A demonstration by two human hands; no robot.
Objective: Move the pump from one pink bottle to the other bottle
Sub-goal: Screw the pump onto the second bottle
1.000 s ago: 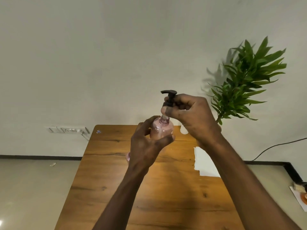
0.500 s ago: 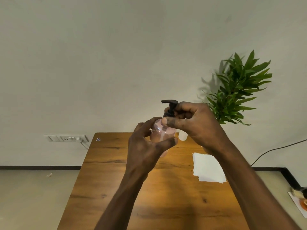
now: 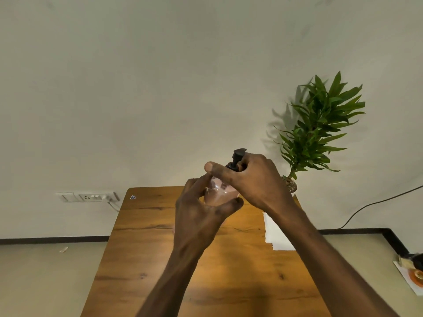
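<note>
A wooden desk [image 3: 146, 248] with warm brown grain runs away from the camera to a plain off-white wall [image 3: 160, 88]. Held above the desk's far half is a pink bottle [image 3: 218, 195], lifted clear of the wood. The left hand [image 3: 201, 216] grips the bottle's body, thumb curled across its near side and fingers wrapped behind it. The right hand [image 3: 251, 179] sits on top of the bottle, its fingers and thumb curled round the collar of the black pump [image 3: 237, 160]; the pump head sticks up above the knuckles, at the bottle's neck. Whether the collar is threaded on cannot be told, since the hand hides the join.

On the desk to the right of the bottle lies a white sheet of paper [image 3: 274, 234], partly hidden by the right forearm. At the desk's far left corner is a small round sticker [image 3: 133, 197]. At the far right corner stands a green leafy plant [image 3: 320, 124] in a small pot, throwing a shadow on the wall. Left of the desk, a white switch and socket plate [image 3: 88, 197] is fixed low on the wall with a plug in it. A dark cable [image 3: 377, 204] trails down the wall to the right of the desk. The floor [image 3: 45, 282] is pale, edged by a dark skirting strip.
</note>
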